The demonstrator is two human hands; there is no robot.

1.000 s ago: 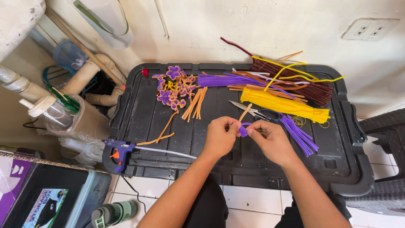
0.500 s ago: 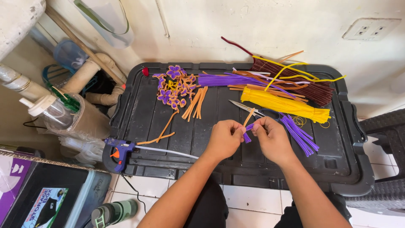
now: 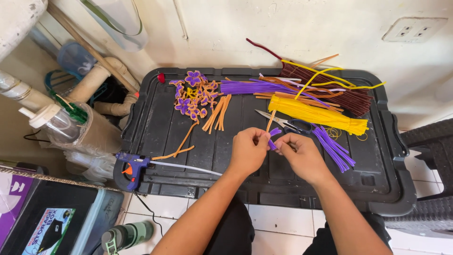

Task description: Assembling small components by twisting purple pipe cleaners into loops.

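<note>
Both hands meet over the black lid [image 3: 188,141]. The left hand [image 3: 247,151] and right hand [image 3: 302,156] pinch a purple pipe cleaner [image 3: 273,140] between closed fingers.

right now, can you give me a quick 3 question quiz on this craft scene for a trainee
1. True or false: both hands pinch one purple pipe cleaner piece.
2. Which tool lies at the black lid's near left edge? A scissors B glue gun C pliers
3. What colour is the big bundle beside the scissors?

Key
1. True: left hand and right hand both grip it.
2. B, the glue gun.
3. Yellow.
</note>
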